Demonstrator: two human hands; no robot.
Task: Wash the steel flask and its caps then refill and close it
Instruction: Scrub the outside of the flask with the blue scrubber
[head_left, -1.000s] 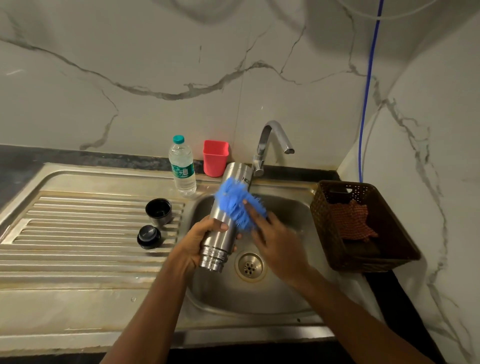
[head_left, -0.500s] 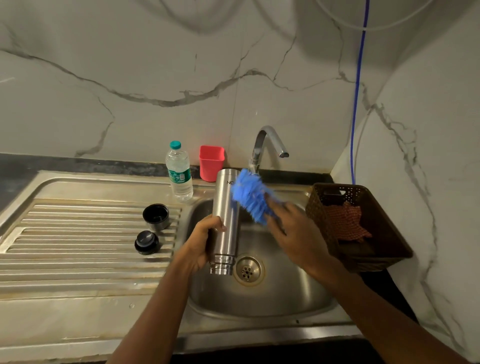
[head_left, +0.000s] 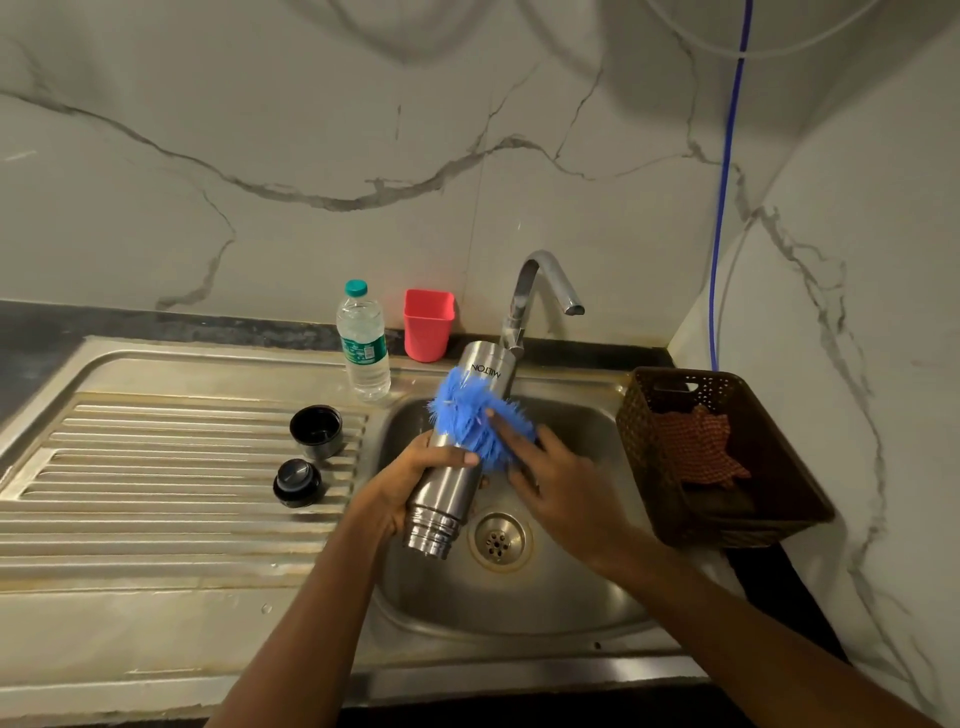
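Head view, looking down into the sink. Steel flask (head_left: 457, 467) is held tilted over the sink basin (head_left: 519, 603), clear of the bottom. Its threaded neck points down toward me and its base points up at the tap (head_left: 540, 286). I can read a brand name printed near the base.

Left hand (head_left: 410, 488): fingers and thumb wrapped round the flask's lower body, just above the neck. Firm full grip.

Right hand (head_left: 566, 488): holds a blue scrubber (head_left: 475, 421) against the upper half of the flask. The forefinger lies across the bristles and the other fingers are fanned out lower down. The thumb is hidden, so I cannot tell how tightly it pinches.

Drain (head_left: 498, 540) sits directly below the flask's neck. I see no water at the tap's spout.

Both caps are off and stand on the ribbed drainboard (head_left: 156, 467), left of the basin. The open cup cap (head_left: 316, 431) is farther back, mouth up. The stopper cap (head_left: 297, 482) is just in front of it, and the two stand apart.

Behind them, on the sink's back ledge, a plastic water bottle (head_left: 363, 348) stands upright with a teal lid. A red cup (head_left: 428, 332) stands just beside it, by the wall.

Right of the basin is a brown perforated basket (head_left: 644, 447) with a red checked cloth (head_left: 701, 447) inside. A blue hose (head_left: 727, 208) runs down the marble wall behind it.
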